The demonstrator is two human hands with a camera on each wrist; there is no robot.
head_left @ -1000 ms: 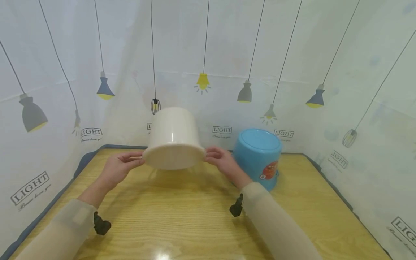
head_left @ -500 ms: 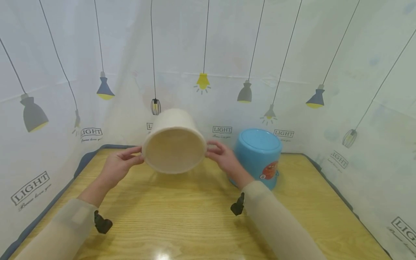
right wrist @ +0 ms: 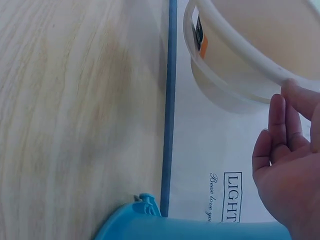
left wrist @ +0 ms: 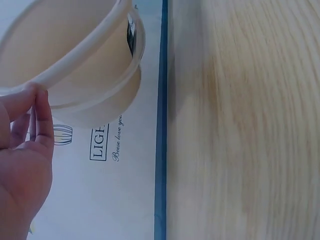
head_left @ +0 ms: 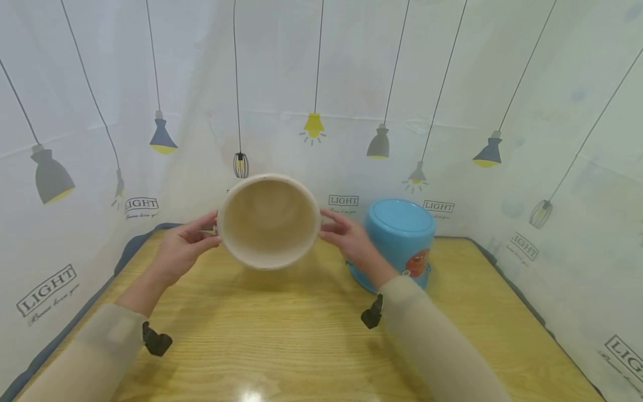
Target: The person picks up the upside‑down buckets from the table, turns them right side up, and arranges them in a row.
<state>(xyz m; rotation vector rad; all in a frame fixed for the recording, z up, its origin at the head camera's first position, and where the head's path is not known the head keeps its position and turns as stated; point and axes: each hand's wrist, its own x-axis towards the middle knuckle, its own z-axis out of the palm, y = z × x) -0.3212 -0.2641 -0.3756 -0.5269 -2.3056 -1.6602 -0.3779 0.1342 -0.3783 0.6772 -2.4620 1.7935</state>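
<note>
A cream-coloured bucket [head_left: 269,223] is tipped on its side above the table, its open mouth facing me and its inside bare. My left hand [head_left: 180,252] pinches its left rim between thumb and fingers. On the opposite side my right hand [head_left: 350,239] pinches the rim the same way. In the right wrist view a thin pale handle [right wrist: 187,35] loops along the bucket's wall, near a small dark and orange label [right wrist: 202,42]. Just beyond my right hand, a blue bucket [head_left: 397,231] stands upside down with a round red sticker [head_left: 417,261].
The wooden table [head_left: 281,329] spreads under both arms. A white curtain [head_left: 351,67] printed with hanging lamps closes off the back and sides, with a dark blue edge [head_left: 133,245] along the tabletop. Small black devices [head_left: 157,339] are strapped at both wrists.
The cream bucket has turned from nearly mouth-down to mouth toward me, its base swinging away behind. Both hands kept hold of the rim and rose slightly. The blue bucket stayed put.
</note>
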